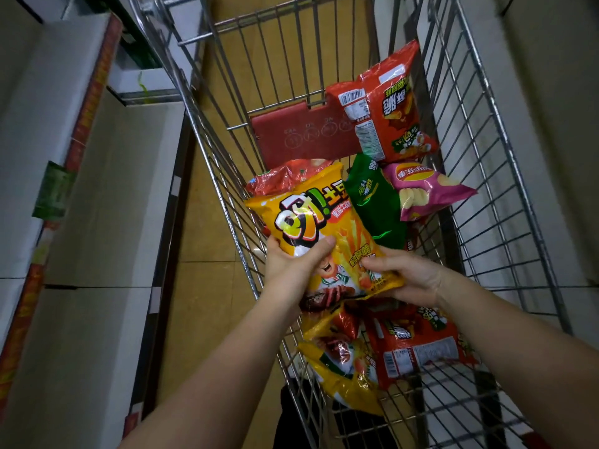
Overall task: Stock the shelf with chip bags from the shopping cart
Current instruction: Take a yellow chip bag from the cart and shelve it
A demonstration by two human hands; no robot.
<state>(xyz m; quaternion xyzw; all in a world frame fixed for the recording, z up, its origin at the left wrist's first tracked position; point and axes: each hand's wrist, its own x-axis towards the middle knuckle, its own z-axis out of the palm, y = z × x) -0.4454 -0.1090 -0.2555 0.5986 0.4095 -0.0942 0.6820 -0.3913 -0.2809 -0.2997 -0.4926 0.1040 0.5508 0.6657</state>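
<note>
You hold the yellow chip bag (321,231) above the shopping cart (505,176), one grip per lower edge: left hand (293,265) thumb on its face, right hand (408,275) pinching the corner, so it likely stays flat. The shelf (107,196) stands to your left.

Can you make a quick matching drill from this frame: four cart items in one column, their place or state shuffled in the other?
Column 1
1. large yellow chip bag
2. dark green chip bag
3. pink chip bag
4. red plastic seat flap

Column 2
A. against the right wire wall of the cart
B. flat against the far end of the cart, printed with circles
C. gripped by the left hand and the right hand
D. between the yellow bag and the pink bag

Pairs: 1-C, 2-D, 3-A, 4-B
</note>
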